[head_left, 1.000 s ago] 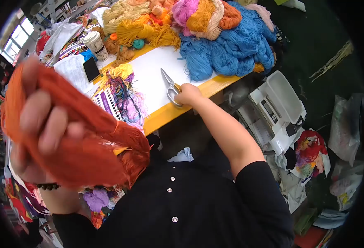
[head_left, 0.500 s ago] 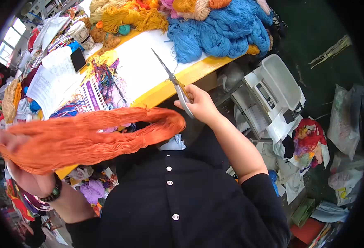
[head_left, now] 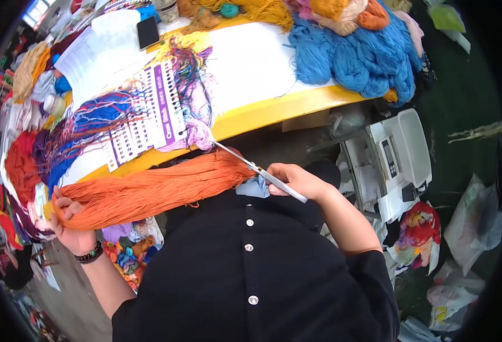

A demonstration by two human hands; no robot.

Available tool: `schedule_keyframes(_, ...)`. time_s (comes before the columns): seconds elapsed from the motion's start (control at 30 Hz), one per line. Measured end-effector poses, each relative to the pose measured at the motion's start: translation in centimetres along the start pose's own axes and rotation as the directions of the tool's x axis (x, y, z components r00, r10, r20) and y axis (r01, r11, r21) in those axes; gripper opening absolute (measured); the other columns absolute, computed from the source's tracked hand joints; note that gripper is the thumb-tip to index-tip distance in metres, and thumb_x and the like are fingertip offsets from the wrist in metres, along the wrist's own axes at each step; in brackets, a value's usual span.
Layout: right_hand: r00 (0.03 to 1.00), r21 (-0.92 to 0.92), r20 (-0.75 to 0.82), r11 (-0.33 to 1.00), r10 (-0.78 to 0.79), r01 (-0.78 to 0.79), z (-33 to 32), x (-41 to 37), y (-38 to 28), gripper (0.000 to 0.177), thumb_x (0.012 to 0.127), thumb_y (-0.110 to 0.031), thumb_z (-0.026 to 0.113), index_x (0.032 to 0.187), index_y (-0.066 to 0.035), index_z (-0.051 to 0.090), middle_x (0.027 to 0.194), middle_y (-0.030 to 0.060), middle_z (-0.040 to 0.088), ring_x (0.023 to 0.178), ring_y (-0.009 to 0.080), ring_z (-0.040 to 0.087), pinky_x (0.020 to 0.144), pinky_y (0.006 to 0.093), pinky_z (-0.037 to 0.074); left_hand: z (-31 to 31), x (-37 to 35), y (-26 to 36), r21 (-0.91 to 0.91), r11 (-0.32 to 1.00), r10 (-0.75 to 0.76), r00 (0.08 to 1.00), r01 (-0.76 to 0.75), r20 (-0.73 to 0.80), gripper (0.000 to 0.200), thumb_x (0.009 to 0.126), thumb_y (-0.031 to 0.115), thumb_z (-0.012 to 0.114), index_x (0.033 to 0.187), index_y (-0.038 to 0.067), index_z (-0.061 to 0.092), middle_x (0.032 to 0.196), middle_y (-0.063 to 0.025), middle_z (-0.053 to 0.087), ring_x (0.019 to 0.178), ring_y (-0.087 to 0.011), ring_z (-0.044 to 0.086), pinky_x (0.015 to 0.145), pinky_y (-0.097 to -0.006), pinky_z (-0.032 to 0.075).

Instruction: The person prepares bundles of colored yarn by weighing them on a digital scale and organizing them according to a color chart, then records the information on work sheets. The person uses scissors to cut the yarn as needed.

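My left hand [head_left: 73, 225] grips one end of a long orange yarn skein [head_left: 154, 187], stretched level in front of my chest below the table edge. In my right hand [head_left: 296, 179] are metal scissors [head_left: 250, 165], their blades pointing up and left and lying against the skein's right end. Whether the blades are apart is hard to tell.
The yellow-edged white table [head_left: 262, 111] carries a heap of blue yarn [head_left: 356, 57], a colour sample card with hanging threads [head_left: 151, 114], papers [head_left: 100, 57] and a black phone [head_left: 148, 32]. A white scale [head_left: 393, 162] stands on the floor at right, among bags and cloth scraps.
The skein has come down from face height to chest level. My right hand lifted the scissors off the table and brought them to the skein's right end.
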State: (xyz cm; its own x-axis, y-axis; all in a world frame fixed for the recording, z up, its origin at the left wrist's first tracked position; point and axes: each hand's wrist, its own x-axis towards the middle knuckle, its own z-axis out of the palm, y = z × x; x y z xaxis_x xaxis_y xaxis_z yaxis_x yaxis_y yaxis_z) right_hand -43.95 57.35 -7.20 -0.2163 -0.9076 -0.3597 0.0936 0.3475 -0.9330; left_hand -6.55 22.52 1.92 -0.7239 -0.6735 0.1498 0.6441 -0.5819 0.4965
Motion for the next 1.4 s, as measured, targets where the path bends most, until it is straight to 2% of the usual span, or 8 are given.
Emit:
schedule_keyframes(0.07, 0.993, -0.104, 0.064, 0.990, 0.097, -0.090, -0.1, 0.4, -1.2, 0.039, 0.082, -0.038, 0.071, 0.091, -0.003, 0.058, 0.071, -0.0010, 0.055, 0.062, 0.0066, 0.050, 0.058, 0.0210, 0.042, 0.0, -0.1, -0.1, -0.002, 1.000, 0.020, 0.998, -0.020, -0.060, 0.051, 0.095, 0.020, 0.049, 0.140, 0.001, 0.035, 0.102, 0.0006, 0.055, 0.077, -0.0087, 0.045, 0.081, -0.0283, 0.038)
schedule_keyframes(0.1, 0.976, -0.203, 0.106, 0.965, 0.193, -0.169, -0.2, 0.7, -1.5, 0.044, 0.082, -0.044, 0.069, 0.091, -0.003, 0.058, 0.070, -0.0007, 0.054, 0.061, 0.0077, 0.050, 0.057, 0.0211, 0.042, -0.4, -0.1, 0.1, -0.009, 1.000, -0.007, 1.000, 0.007, 0.016, 0.049, 0.095, 0.021, 0.049, 0.139, 0.001, 0.037, 0.097, 0.0017, 0.054, 0.074, -0.0085, 0.045, 0.079, -0.0282, 0.038)
schedule_keyframes(0.2, 0.931, -0.192, 0.150, 0.934, 0.332, -0.302, -0.4, 1.2, -1.1, 0.052, 0.081, -0.054, 0.065, 0.090, -0.003, 0.059, 0.067, -0.0009, 0.052, 0.058, 0.0087, 0.049, 0.053, 0.0215, 0.042, -1.1, -0.4, 0.2, -0.040, 0.999, -0.019, 0.999, 0.021, 0.051, 0.045, 0.095, 0.021, 0.048, 0.135, 0.001, 0.042, 0.086, 0.0044, 0.051, 0.068, -0.0080, 0.045, 0.073, -0.0276, 0.038)
schedule_keyframes(0.67, 0.881, -0.126, 0.157, 0.894, 0.446, -0.430, 0.1, 1.6, 2.1, 0.051, 0.081, -0.056, 0.065, 0.082, -0.006, 0.059, 0.062, -0.0024, 0.048, 0.055, 0.0074, 0.047, 0.049, 0.0213, 0.038, -5.8, -0.8, 1.0, -0.040, 0.999, 0.002, 0.997, -0.005, -0.074, 0.043, 0.095, 0.023, 0.047, 0.132, 0.000, 0.046, 0.095, 0.0049, 0.060, 0.071, -0.0076, 0.049, 0.073, -0.0274, 0.039)
schedule_keyframes(0.83, 0.909, 0.037, 0.246, 0.934, 0.337, -0.356, 0.3, 2.4, 2.9, 0.045, 0.083, -0.051, 0.065, 0.087, -0.006, 0.058, 0.063, -0.0037, 0.048, 0.056, 0.0062, 0.046, 0.050, 0.0206, 0.039, -6.4, -0.9, 1.2, -0.043, 0.999, -0.007, 0.996, 0.003, -0.091, 0.042, 0.095, 0.023, 0.047, 0.131, 0.001, 0.047, 0.098, 0.0034, 0.062, 0.073, -0.0087, 0.050, 0.074, -0.0275, 0.039)
schedule_keyframes(1.27, 0.902, -0.059, 0.236, 0.932, 0.361, -0.357, 0.6, 3.1, 1.9, 0.037, 0.081, -0.037, 0.072, 0.100, -0.006, 0.063, 0.068, -0.0025, 0.054, 0.058, 0.0049, 0.050, 0.050, 0.0210, 0.042, -6.1, -0.8, 0.9, -0.035, 0.999, -0.018, 0.997, 0.015, -0.076, 0.041, 0.095, 0.022, 0.046, 0.131, 0.001, 0.048, 0.101, 0.0017, 0.063, 0.074, -0.0088, 0.051, 0.075, -0.0287, 0.040)
schedule_keyframes(1.37, 0.983, -0.305, 0.159, 0.952, 0.086, -0.034, 1.3, 3.9, 2.5, 0.039, 0.083, -0.039, 0.070, 0.098, -0.003, 0.063, 0.068, 0.0007, 0.057, 0.056, 0.0081, 0.051, 0.050, 0.0246, 0.043, -6.0, -0.6, 0.8, -0.031, 0.999, -0.019, 0.996, 0.016, -0.087, 0.041, 0.096, 0.022, 0.045, 0.131, 0.001, 0.047, 0.101, 0.0018, 0.063, 0.073, -0.0085, 0.051, 0.075, -0.0287, 0.040)
schedule_keyframes(1.4, 0.984, -0.305, 0.159, 0.952, 0.086, -0.034, 1.5, 4.1, 1.9, 0.039, 0.083, -0.039, 0.070, 0.098, -0.003, 0.063, 0.068, 0.0007, 0.057, 0.056, 0.0081, 0.051, 0.050, 0.0246, 0.043, -6.0, -0.6, 0.7, -0.031, 0.999, -0.019, 0.996, 0.016, -0.086, 0.041, 0.096, 0.022, 0.045, 0.131, 0.001, 0.047, 0.101, 0.0018, 0.063, 0.073, -0.0085, 0.051, 0.075, -0.0287, 0.040)
